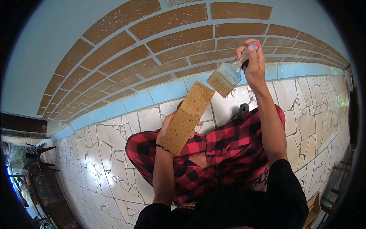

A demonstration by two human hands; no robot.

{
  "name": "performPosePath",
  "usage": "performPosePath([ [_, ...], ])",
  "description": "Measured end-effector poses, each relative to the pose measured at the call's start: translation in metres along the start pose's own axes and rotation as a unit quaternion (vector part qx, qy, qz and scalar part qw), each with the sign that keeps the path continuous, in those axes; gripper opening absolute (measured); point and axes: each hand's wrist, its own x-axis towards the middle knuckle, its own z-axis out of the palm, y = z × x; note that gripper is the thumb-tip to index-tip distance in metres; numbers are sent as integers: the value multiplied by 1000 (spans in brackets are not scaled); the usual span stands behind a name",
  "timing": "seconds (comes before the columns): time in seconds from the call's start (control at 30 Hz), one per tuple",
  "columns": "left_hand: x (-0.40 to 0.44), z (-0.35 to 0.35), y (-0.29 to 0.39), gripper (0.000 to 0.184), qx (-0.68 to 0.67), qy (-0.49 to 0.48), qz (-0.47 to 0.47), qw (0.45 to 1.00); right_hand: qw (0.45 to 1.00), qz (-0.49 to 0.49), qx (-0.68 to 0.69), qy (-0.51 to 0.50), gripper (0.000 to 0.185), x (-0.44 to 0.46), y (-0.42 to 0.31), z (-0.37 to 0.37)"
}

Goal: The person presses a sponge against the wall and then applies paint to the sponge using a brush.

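A tan speckled block (187, 117), long and rectangular, rests tilted in my left hand (167, 126), whose fingers wrap round it from beneath and show at both edges. My right hand (252, 63) grips the handle of a wide paintbrush (227, 78) with worn blue paint on its ferrule. The brush's brown bristles point down and left, close to the block's upper right corner. Whether bristles and block touch is hard to tell. Behind both is the wall (183, 32) with a brown brick pattern and pale joints.
Light blue tiles (167, 91) run along the wall's foot. The floor (95, 160) is of pale irregular stone pieces. My crossed legs in red and black checked cloth (228, 145) are below my hands. Dark chairs (36, 158) stand at the far left, a wooden box (313, 210) at the lower right.
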Motion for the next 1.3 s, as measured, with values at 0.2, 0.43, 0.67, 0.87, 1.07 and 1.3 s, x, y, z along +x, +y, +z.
performPosePath([
  [0.2,1,36,10,43,-40,104,-65,992,999,11,40,-23,22,-1,-2,9],
  [0.43,-1,28,16,46,-56,118,-61,990,998,39,57,2,21,7,7,4],
  [0.67,2,12,7,50,-70,77,-71,992,997,56,42,-19,23,1,16,8],
  [0.87,3,24,11,51,-70,96,-87,989,995,39,85,-31,22,1,4,8],
  [1.07,-4,34,18,49,-58,100,-84,990,999,39,30,-17,23,3,8,0],
  [1.3,4,4,1,56,-57,-5,-53,997,998,23,26,-46,21,-12,-4,16],
])
